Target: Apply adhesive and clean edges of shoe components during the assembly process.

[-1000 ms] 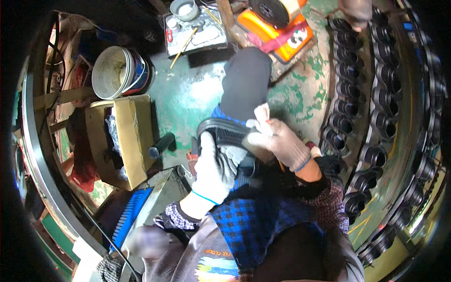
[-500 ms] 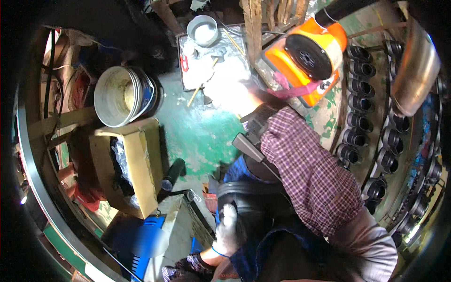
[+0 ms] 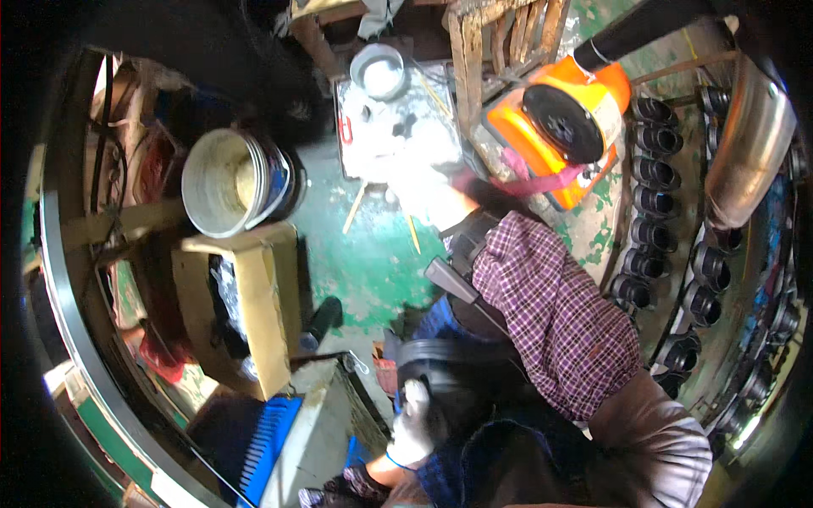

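Note:
My left hand [image 3: 412, 433], in a white glove, is closed round the edge of a black, shoe-like thing [image 3: 453, 381] with a banded rim, lying on my lap. My right hand [image 3: 432, 196], gloved and washed out by glare, reaches over the near edge of a white-smeared tray [image 3: 345, 152]. From beneath it juts a thin yellow stick [image 3: 413, 234], which it appears to grip; the fingers themselves are lost in the brightness. Another stick [image 3: 356, 207] leans off the tray's front edge. A grey bowl [image 3: 378, 73] of white stuff stands at the tray's back.
An orange machine [image 3: 508, 114] with a black round front stands right of the tray. Rows of black shoes [image 3: 654, 201] line the right side, below a metal duct [image 3: 749, 144]. At left are a pail [image 3: 196, 182], a cardboard box [image 3: 269, 313] and a blue slatted thing [image 3: 273, 440].
The view has shifted, moving the scene slightly right and down. A yellow stick now shows plainly below my right hand. My left hand keeps its hold on the black thing.

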### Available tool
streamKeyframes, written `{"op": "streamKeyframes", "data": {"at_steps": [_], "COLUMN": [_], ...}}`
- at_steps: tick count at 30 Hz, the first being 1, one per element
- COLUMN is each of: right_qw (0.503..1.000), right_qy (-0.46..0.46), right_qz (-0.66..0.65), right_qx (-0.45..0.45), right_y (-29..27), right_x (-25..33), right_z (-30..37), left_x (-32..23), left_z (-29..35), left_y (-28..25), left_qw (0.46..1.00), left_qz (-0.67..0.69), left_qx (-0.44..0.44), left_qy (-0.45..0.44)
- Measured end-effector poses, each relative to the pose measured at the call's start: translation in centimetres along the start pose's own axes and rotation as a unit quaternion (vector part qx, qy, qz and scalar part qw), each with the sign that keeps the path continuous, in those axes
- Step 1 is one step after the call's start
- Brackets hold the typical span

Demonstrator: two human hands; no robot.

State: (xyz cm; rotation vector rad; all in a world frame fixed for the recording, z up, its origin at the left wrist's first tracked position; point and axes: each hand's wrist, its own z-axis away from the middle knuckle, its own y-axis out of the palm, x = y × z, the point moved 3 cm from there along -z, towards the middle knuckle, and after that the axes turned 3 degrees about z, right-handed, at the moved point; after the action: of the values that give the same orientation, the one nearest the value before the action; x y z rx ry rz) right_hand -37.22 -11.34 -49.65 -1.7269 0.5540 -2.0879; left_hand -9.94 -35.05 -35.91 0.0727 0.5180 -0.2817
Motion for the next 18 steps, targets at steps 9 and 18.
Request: {"op": "streamKeyframes", "data": {"at_steps": [9,18], "right_qw": [0.909,0.777], "right_qy": [-0.114,0.17], "right_qz": [-0.384,-0.313], "right_qx": [0.118,0.518], "right_y": [-8.6,-8.4], "right_x": [11.2,14.4], "right_z": [16.9,31.5], "left_x": [-1.2,-0.2], "left_z": [1.8,2.4], "left_y": [2.8,4.5], "left_qw": [0.888,0.874], "left_qz": [0.444,0.44], "left_qx": [0.095,0.202], "left_qy": [-0.066,0.043]}}
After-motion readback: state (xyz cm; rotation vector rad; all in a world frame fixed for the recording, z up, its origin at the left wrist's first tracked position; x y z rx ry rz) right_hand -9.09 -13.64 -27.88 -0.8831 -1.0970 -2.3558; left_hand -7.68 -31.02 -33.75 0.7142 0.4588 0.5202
